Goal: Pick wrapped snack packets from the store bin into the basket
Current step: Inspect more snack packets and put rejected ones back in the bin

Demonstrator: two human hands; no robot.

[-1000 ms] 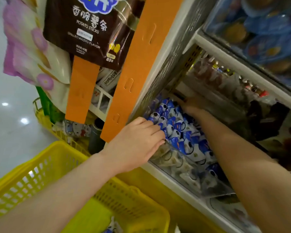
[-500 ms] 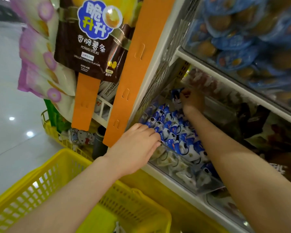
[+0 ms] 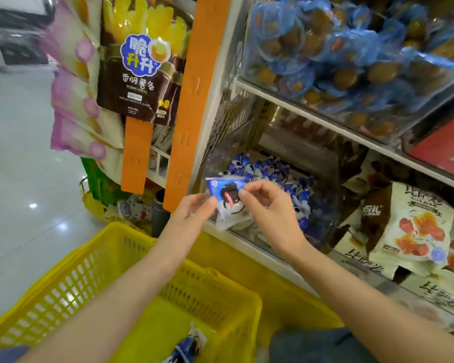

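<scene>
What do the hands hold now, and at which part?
One blue-and-white snack packet: the right hand pinches its upper right corner, and the left hand holds its left edge.

A single head-worn view looks forward and down from close in, tilted, centred on the packet (image 3: pixel 228 203); basket (image 3: pixel 215 310) near and low, bin (image 3: pixel 320 195) just beyond it to the right, floor (image 3: pixel 19 179) far left
</scene>
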